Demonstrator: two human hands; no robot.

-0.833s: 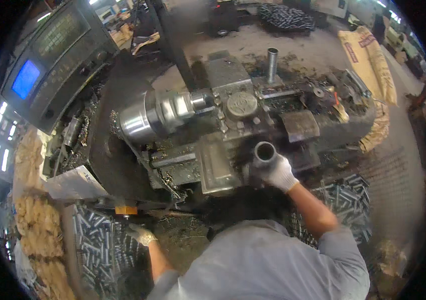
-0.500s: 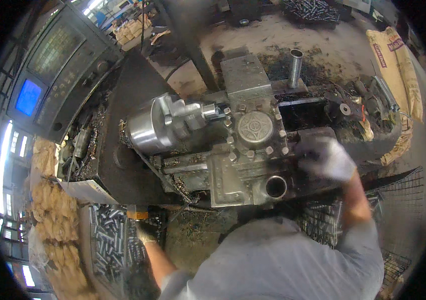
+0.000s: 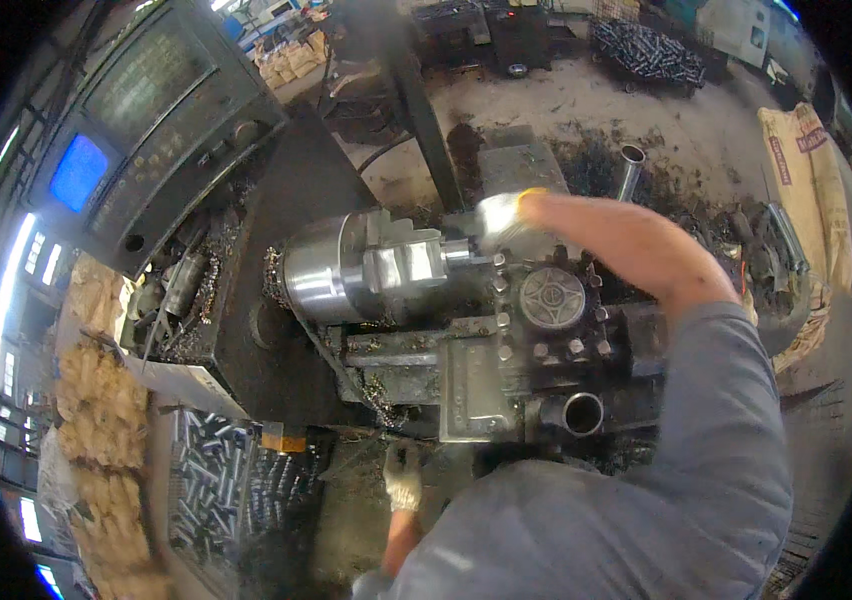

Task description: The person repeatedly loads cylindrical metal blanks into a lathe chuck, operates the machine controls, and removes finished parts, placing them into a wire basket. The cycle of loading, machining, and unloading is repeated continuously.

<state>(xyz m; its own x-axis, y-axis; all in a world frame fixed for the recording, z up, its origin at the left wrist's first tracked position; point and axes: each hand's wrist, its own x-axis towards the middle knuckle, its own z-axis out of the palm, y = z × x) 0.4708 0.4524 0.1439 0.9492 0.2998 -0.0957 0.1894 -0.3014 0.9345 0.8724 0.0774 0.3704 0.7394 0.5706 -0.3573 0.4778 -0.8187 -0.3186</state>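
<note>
Right hand [image 3: 502,215] now up from turret [image 3: 546,330] to chuck [image 3: 366,270], grip unclear; left hand [image 3: 404,478] low, loose, holding nothing.

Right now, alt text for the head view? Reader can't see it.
Looking down at a lathe, the person's gloved right hand reaches over the tool turret to the workpiece at the shiny chuck. The gloved left hand hangs low by a bin of metal tubes; a control panel with a blue screen stands upper left.
</note>
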